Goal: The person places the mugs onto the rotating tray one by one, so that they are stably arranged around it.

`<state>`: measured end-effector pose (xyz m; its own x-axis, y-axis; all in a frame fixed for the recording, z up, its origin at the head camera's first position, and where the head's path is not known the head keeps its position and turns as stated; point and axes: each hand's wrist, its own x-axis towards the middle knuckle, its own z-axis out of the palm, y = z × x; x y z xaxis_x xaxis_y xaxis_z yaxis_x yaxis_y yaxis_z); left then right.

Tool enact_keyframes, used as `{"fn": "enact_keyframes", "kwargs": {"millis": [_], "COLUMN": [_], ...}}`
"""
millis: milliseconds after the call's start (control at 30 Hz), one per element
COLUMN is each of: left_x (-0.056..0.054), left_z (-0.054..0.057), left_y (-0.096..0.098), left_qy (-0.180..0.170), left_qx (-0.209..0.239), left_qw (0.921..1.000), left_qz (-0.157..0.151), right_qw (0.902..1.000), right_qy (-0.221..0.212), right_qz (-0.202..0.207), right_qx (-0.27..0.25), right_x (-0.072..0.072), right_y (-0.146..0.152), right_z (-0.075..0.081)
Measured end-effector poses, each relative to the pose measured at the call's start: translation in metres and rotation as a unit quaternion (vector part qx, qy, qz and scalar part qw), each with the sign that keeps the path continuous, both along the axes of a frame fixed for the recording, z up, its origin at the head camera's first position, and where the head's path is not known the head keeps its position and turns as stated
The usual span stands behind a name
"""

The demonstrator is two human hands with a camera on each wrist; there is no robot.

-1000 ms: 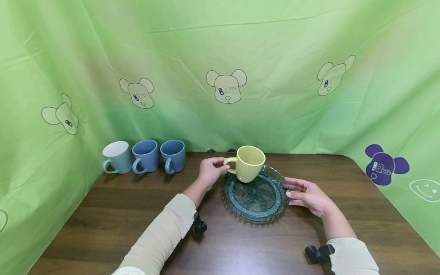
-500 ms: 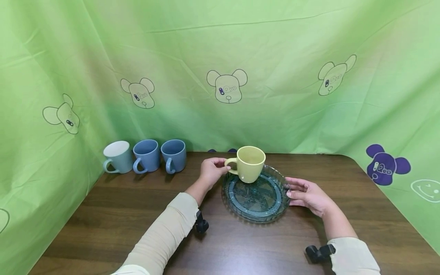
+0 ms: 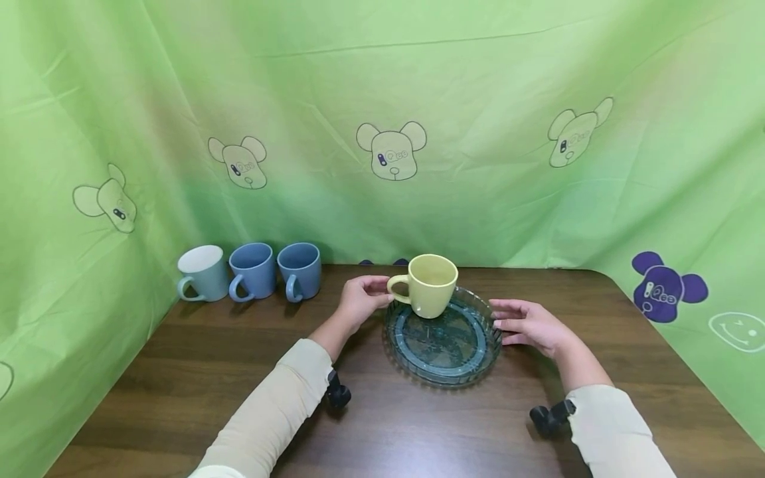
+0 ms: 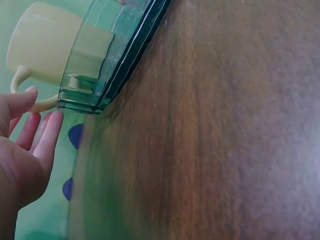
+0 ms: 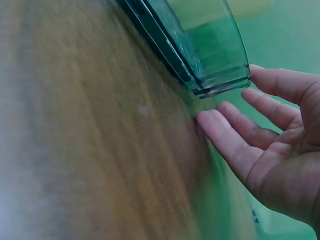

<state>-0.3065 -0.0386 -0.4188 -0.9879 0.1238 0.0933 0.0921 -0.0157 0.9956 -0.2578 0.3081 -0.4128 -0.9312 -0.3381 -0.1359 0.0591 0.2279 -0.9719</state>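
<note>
A yellow mug (image 3: 431, 287) stands upright inside a round greenish glass dish (image 3: 441, 380), toward its far left side, its handle pointing left. My left hand (image 3: 358, 300) is right beside the handle, fingers fairly straight. In the left wrist view the left hand (image 4: 27, 160) has its thumb and fingers spread near the mug handle (image 4: 44, 104) and the dish rim, not gripping. At the dish's right side is my right hand (image 3: 534, 325), fingers extended. The right wrist view has the right hand (image 5: 280, 135) loosely spread, with a fingertip at or very near the glass dish (image 5: 220, 55).
Three mugs line up at the table's back left: a light teal mug (image 3: 206, 279) with a white inside, a blue mug (image 3: 258, 273) and another blue mug (image 3: 305, 273). A green printed cloth (image 3: 311, 86) hangs behind and beside the brown wooden table (image 3: 418, 438).
My left hand has let go of the mug handle and drawn slightly left. My right hand has eased up and loosened from the dish's side. Mug and dish stay put.
</note>
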Motion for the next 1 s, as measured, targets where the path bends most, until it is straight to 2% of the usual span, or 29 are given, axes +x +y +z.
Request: {"fn": "enact_keyframes", "kwargs": {"millis": [200, 400, 567, 800, 1000], "left_x": [0.004, 0.006, 0.009, 0.013, 0.017], "left_z": [0.000, 0.001, 0.001, 0.003, 0.003], "left_y": [-0.006, -0.012, -0.017, -0.024, -0.030], "left_qy": [0.001, 0.010, 0.025, 0.037, 0.057], "left_qx": [0.014, -0.006, -0.032, -0.021, -0.028], "left_qw": [0.9998, 0.9997, 0.9990, 0.9989, 0.9979], "left_qz": [-0.015, -0.022, -0.021, -0.020, -0.010], "right_qw": [0.9997, 0.9992, 0.9993, 0.9994, 0.9995], "right_qy": [-0.013, -0.029, -0.031, -0.031, -0.028], "right_qz": [0.016, 0.010, 0.015, 0.011, 0.002], "right_qx": [0.011, 0.024, 0.013, -0.007, -0.014], "right_x": [-0.011, -0.017, -0.016, -0.012, -0.007], "right_y": [-0.002, -0.004, -0.004, -0.003, -0.003], "right_z": [0.003, 0.006, 0.007, 0.005, 0.003]}}
